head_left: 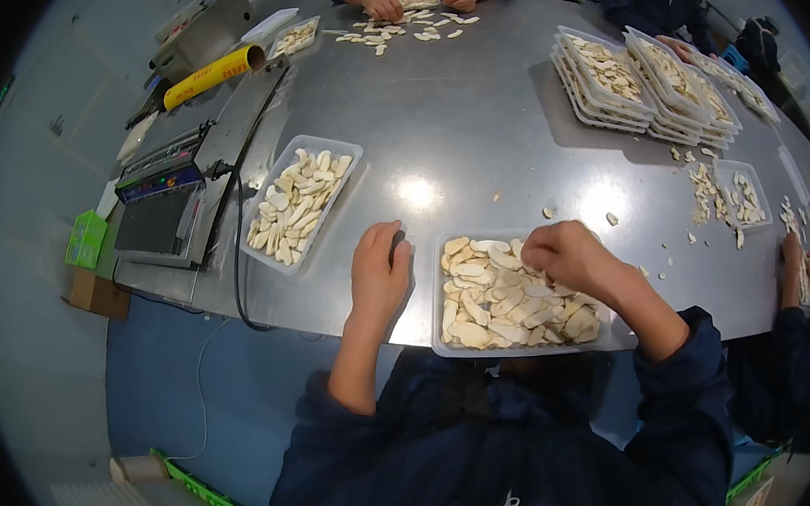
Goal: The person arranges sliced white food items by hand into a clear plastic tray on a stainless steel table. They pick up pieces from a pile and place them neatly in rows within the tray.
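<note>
In front of me a clear plastic tray lies at the near table edge, filled with pale, flat, elongated slices that look dried. Over its far side is my right hand, fingers bent down and pinched together at the slices. Whatever the fingertips grip is hidden. My left hand rests on the table just left of the tray, loosely curled, with a dark gap between thumb and fingers and nothing seen in it. Farther left, a second tray of similar slices sits apart from both hands.
A flat-topped machine with a lit panel and a black cable stands left, near a yellow tube. Stacked filled trays stand far right. Loose slices lie near a small tray. Co-workers' hands work opposite and at right.
</note>
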